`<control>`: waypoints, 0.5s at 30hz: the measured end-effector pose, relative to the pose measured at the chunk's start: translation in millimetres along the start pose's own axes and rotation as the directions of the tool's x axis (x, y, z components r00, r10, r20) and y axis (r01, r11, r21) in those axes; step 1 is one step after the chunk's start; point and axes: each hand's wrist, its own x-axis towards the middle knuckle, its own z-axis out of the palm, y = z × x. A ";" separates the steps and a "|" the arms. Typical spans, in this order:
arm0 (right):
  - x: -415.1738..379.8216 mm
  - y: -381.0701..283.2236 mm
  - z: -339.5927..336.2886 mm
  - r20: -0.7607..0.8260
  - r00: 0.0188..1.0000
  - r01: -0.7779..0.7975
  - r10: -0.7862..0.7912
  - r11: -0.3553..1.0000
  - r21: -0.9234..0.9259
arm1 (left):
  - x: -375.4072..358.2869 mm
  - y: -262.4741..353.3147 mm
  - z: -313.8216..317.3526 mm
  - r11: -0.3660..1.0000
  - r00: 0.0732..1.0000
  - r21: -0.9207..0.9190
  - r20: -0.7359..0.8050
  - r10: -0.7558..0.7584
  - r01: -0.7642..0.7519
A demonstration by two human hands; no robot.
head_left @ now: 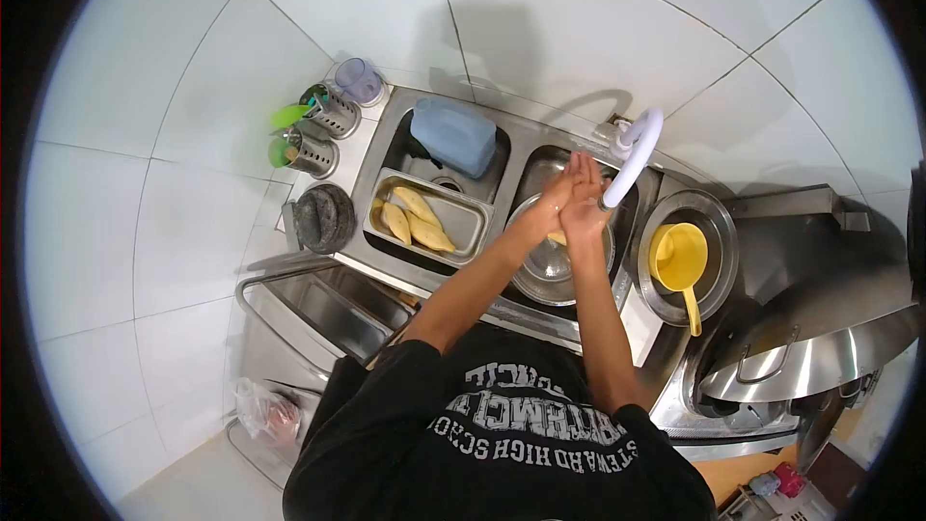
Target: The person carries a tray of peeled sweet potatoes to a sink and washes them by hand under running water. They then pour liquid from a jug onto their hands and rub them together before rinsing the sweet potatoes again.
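My left hand (557,197) and my right hand (585,207) are together over the right sink basin, below the white curved faucet (637,156). The right palm faces up with its fingers stretched out, and the left hand presses against its side, fingers also extended. Neither hand holds anything visible. Beneath them a round metal bowl (548,282) with water stands in the basin. A small yellow piece (558,237) shows in the bowl, mostly hidden by my wrists. Several yellow bananas (415,216) lie in a rectangular steel tray (467,229) over the left basin.
A blue jug (453,137) lies in the left basin. A yellow dipper (679,256) rests in a metal basin (721,270) on the right, beside a large wok (820,367). A stone mortar (325,217), utensil holders (316,155) and a clear pitcher (359,83) stand left.
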 end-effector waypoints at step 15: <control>-26.3 2.7 -34.4 -0.171 0.975 -0.190 0.139 0.923 -0.335 | 19.4 -49.5 17.1 0.883 0.885 0.164 -0.089 0.457 -0.439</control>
